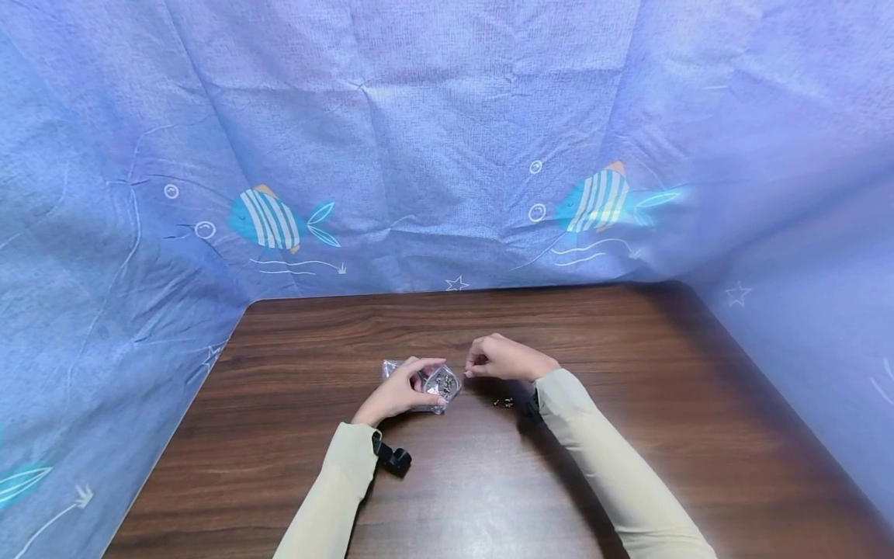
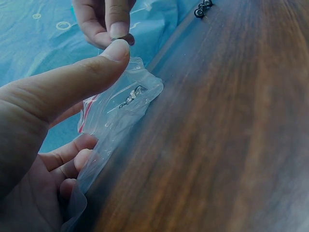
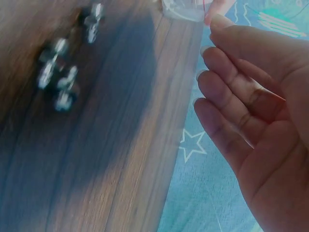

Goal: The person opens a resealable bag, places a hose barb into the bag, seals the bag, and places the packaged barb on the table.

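Note:
My left hand [image 1: 401,394] holds a clear plastic zip bag [image 2: 116,113] with a red line along its mouth, thumb on one side and fingers on the other. Small shiny metal pieces [image 1: 445,382] lie inside the bag. Close to the bag's mouth, my right hand [image 1: 506,359] has thumb and index finger pinched together. A small dark piece [image 2: 129,38] shows at those fingertips in the left wrist view, partly covered by the left thumb. The other right fingers [image 3: 224,125] are loosely bent.
Several more small metal pieces [image 3: 58,72] lie on the brown wooden table [image 1: 559,466], below the right wrist. A blue cloth with fish prints [image 1: 447,155] hangs around the table's back and sides. Each wrist wears a black camera, the left one [image 1: 394,460] plainly visible.

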`<state>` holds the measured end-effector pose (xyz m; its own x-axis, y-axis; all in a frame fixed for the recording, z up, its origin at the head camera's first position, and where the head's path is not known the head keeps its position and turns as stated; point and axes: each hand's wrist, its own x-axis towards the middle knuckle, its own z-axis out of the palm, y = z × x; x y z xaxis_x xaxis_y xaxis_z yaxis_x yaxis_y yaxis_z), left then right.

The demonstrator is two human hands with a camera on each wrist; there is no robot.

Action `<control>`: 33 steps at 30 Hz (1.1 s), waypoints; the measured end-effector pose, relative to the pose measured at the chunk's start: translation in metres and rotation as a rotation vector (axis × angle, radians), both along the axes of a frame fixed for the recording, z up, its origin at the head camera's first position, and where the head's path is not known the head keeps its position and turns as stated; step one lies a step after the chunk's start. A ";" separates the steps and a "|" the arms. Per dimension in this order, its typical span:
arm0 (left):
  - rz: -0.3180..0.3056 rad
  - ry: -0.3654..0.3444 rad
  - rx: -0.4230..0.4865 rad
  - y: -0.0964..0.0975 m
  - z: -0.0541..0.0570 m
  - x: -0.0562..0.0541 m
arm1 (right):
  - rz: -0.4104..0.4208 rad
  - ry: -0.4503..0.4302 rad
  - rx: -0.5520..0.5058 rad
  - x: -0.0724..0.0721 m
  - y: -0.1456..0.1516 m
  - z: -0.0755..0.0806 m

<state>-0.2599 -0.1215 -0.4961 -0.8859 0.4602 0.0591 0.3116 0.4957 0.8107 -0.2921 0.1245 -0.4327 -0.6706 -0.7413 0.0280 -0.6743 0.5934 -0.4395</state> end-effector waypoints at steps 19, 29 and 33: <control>-0.013 0.067 0.029 -0.001 -0.002 0.001 | 0.032 -0.007 -0.046 0.002 -0.024 -0.002; 0.000 0.010 0.010 0.000 -0.001 0.000 | 0.060 0.024 -0.053 0.002 -0.027 -0.003; -0.002 0.011 0.008 0.000 0.001 0.000 | 0.060 0.018 -0.045 0.002 -0.028 -0.004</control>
